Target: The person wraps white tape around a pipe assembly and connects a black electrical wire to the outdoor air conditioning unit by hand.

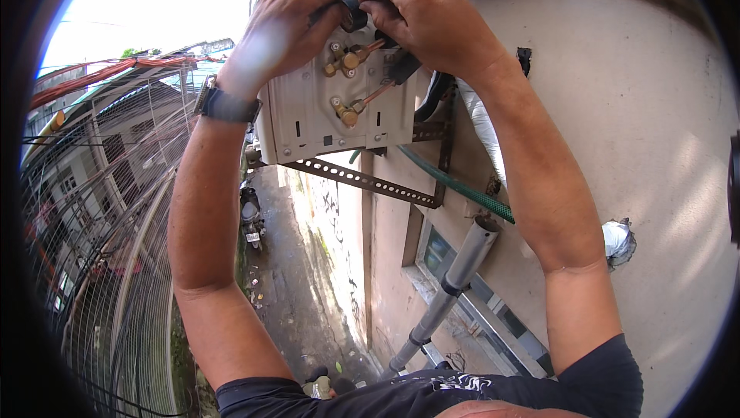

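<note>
Both my arms reach up to the beige side panel of an outdoor air-conditioner unit (pixel 308 102). My left hand (pixel 297 21), with a dark watch on its wrist, is closed around what looks like a roll of black tape (pixel 354 14). Close against it, my right hand (pixel 420 13) is pinched, its fingertips touching or nearly touching the roll; what they grip is hidden. Below the hands, two brass service valves (pixel 348 60) stick out of the panel. Copper pipes (pixel 378 94) run from them into black foam insulation (pixel 403 68).
A perforated metal bracket (pixel 362 179) supports the unit on the beige wall (pixel 640 94). A green hose (pixel 455 183) and a grey pole (pixel 455 279) are below. Dense overhead cables (pixel 116 210) hang at left. Far down lies an alley (pixel 297 287) with a parked motorcycle (pixel 251 218).
</note>
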`<state>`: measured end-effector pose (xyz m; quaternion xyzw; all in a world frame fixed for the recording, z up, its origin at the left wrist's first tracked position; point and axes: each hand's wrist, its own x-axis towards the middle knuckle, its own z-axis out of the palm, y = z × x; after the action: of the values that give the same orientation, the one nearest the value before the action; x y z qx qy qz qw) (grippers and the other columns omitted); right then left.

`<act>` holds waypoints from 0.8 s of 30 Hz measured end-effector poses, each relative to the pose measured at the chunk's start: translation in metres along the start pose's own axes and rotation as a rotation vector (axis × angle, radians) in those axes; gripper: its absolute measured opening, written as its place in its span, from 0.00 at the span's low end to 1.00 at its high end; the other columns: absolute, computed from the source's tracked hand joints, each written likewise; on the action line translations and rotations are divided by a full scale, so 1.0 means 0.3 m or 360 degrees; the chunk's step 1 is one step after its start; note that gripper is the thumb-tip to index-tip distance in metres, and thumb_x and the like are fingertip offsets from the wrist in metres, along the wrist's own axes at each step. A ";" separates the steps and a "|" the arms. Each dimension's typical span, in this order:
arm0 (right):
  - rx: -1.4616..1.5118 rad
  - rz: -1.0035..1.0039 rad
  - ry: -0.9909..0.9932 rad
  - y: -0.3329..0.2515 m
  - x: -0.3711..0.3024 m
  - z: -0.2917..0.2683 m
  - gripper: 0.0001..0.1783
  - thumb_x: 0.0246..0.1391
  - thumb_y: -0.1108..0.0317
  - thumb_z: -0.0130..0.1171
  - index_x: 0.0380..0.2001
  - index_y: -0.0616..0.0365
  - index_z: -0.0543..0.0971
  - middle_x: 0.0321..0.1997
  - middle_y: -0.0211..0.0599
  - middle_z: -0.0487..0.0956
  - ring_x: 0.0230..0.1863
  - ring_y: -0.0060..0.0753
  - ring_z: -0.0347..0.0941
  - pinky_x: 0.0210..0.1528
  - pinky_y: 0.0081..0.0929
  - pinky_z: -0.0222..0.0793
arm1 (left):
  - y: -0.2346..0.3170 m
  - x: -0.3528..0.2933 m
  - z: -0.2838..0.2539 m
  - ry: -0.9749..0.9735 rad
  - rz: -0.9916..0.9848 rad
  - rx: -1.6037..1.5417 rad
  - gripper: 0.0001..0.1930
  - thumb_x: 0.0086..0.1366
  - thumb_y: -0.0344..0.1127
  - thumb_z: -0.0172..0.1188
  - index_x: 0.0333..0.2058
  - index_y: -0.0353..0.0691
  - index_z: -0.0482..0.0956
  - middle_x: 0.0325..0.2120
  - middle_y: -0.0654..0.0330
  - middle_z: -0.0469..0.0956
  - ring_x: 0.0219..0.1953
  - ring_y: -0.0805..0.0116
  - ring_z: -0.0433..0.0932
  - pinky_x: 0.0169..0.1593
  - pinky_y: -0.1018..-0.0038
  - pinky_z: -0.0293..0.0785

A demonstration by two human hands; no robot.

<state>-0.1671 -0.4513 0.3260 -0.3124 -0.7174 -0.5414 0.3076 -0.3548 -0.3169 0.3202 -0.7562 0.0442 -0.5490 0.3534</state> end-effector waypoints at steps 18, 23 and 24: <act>0.0589 0.0312 0.0267 -0.044 -0.034 0.037 0.11 0.61 0.69 0.62 0.47 0.56 0.78 0.34 0.47 0.85 0.36 0.47 0.85 0.41 0.38 0.80 | 0.014 0.010 0.006 0.0059 -0.0018 0.0056 0.10 0.68 0.33 0.56 0.40 0.35 0.83 0.40 0.59 0.79 0.43 0.60 0.78 0.56 0.65 0.66; 0.0256 0.0276 0.0164 -0.069 -0.025 0.068 0.10 0.65 0.70 0.57 0.47 0.61 0.75 0.34 0.50 0.84 0.38 0.53 0.83 0.41 0.41 0.78 | 0.009 0.003 0.007 0.0066 -0.0010 0.0049 0.10 0.68 0.32 0.56 0.41 0.35 0.83 0.42 0.58 0.79 0.43 0.58 0.78 0.56 0.64 0.66; 0.0200 0.0304 0.0101 -0.078 -0.027 0.071 0.09 0.66 0.71 0.56 0.47 0.62 0.74 0.34 0.51 0.84 0.38 0.54 0.82 0.41 0.41 0.78 | 0.008 0.004 0.007 0.0071 -0.0015 0.0046 0.10 0.67 0.32 0.56 0.41 0.34 0.83 0.42 0.58 0.80 0.43 0.58 0.78 0.56 0.64 0.67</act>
<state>-0.1825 -0.4367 0.3012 -0.3420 -0.7068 -0.4733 0.3993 -0.3516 -0.3182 0.3195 -0.7387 0.0407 -0.5679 0.3607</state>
